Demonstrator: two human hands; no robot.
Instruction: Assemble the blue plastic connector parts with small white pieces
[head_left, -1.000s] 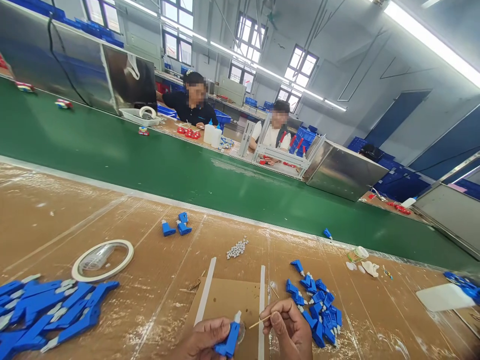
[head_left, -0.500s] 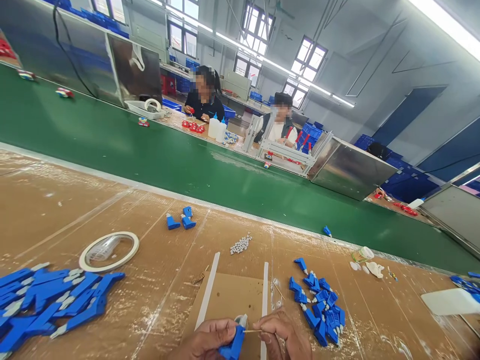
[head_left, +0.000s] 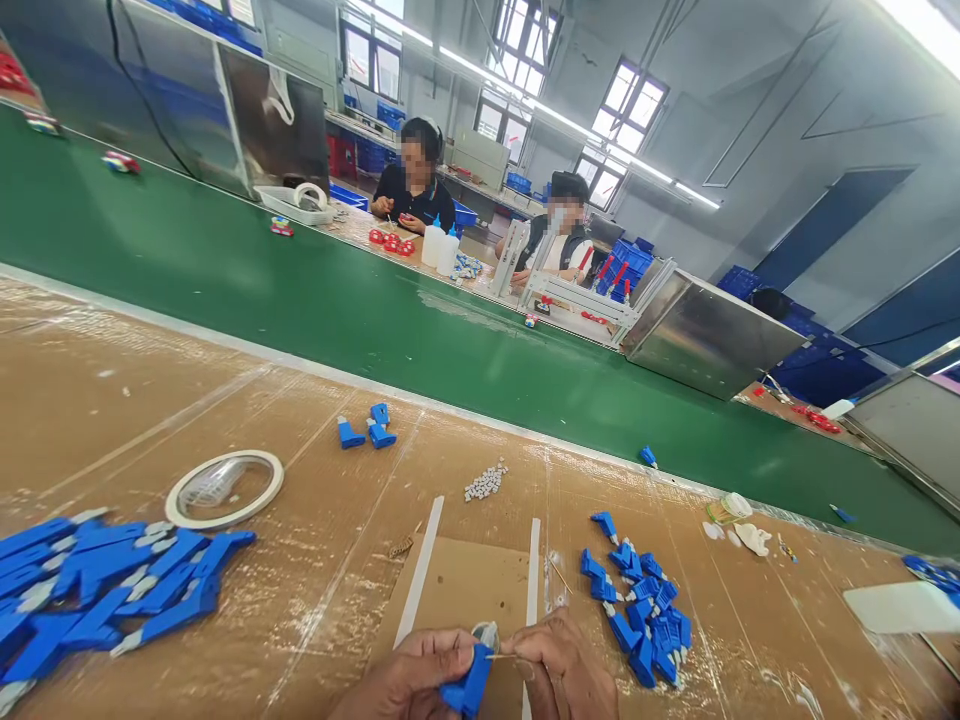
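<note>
Blue pile far left, tape ring beside it. Bottom centre, left hand grips a blue part; right hand pinches a thin stick against it. More blue pieces right.

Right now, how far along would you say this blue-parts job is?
Likely midway. A big heap of long blue pieces with pale tips lies at the left, probably finished. In hand: the left hand grips one blue piece while the right hand puts a thin stick to its tip. Probably left: the pile of small blue parts at the right and the small white bits.
</note>
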